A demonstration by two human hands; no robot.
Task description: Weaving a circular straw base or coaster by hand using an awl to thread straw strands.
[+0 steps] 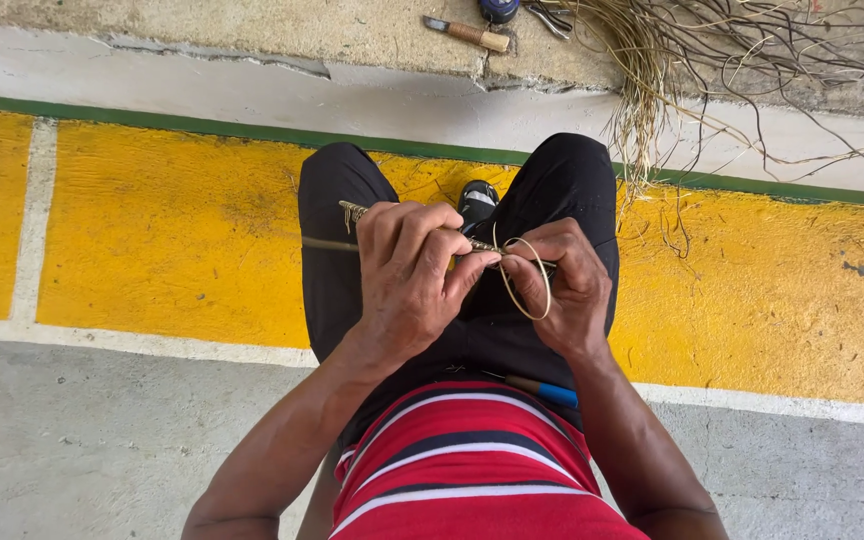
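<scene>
The left hand [407, 275] has its fingers closed tight around a thin woven stick [352, 212] held over the lap. The right hand [567, 280] pinches a loop of pale fiber strand [527, 285] right beside it. A blue-handled tool [547, 390] lies on the lap. Past the knees, a bundle of dry fibers [652, 60] and a wooden-handled knife [472, 35] sit on the concrete ledge [252, 30], above the yellow painted floor [152, 230].

Seen from above, a seated person in black trousers and a red striped shirt holds a thin woven stick [352, 213] across the knees. The left hand [407, 275] grips it, and the right hand [567, 285] pinches a looped pale fibre strand [526, 282] beside it. A blue-handled tool [544, 390] lies on the lap. Far off, a bundle of dry fibres [652, 70] and a wooden-handled knife [468, 34] lie on the ledge.
</scene>
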